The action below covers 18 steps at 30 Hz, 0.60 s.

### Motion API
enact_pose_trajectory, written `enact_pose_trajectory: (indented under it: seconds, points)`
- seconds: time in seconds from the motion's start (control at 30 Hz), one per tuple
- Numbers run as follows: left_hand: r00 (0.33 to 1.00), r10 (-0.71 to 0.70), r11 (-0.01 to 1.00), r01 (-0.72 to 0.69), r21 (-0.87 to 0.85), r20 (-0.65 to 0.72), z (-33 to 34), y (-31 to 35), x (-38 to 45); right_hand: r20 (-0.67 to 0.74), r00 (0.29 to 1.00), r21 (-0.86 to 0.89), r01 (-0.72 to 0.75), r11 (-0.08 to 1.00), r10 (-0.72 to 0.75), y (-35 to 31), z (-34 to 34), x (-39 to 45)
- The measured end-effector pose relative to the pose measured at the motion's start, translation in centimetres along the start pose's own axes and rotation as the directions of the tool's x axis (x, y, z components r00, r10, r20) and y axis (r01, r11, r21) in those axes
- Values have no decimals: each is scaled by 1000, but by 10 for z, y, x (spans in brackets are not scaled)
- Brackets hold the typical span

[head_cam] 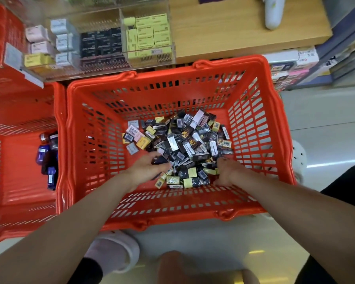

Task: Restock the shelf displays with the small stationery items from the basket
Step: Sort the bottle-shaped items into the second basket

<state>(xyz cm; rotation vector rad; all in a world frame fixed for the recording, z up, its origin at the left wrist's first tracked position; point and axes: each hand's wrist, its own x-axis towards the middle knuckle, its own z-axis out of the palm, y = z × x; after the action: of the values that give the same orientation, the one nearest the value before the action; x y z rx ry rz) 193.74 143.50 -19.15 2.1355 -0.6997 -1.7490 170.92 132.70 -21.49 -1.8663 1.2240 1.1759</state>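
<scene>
Small boxed stationery items [184, 148] lie heaped in the orange basket [172, 83], toward its right half. The left hand [150, 167] has fingers curled into the near edge of the heap, apparently round a dark box; the right hand [229, 171] digs in at the near right, its grasp hidden. The boxes look light, stiff and slick-wrapped, best pinched across their flat faces. Beyond, the clear shelf display [111, 37] holds sorted rows.

The open-topped orange plastic basket [172, 87] leaves its floor bare toward nine o'clock; toward three o'clock the heap of small wrapped stationery packets [182, 148] blocks it.
</scene>
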Motion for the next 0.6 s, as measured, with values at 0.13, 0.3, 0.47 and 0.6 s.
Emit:
enact_pose_trajectory:
  seconds: [0.13,0.3,0.47,0.6]
  points:
    - [995,-26,1000,25,14,92,17,-1,-1,-52,998,-82,23,996,-27,3,3,4]
    - [994,-51,995,58,-80,92,32,0,1,-6,989,93,147,985,-147,16,0,0]
    - [995,-78,960,90,-264,58,34,6,-2,125,988,47,89,995,-94,10,-17,-12]
    - [993,-109,816,111,-568,39,31,23,-17,9,988,282,144,949,-153,9,-49,-35]
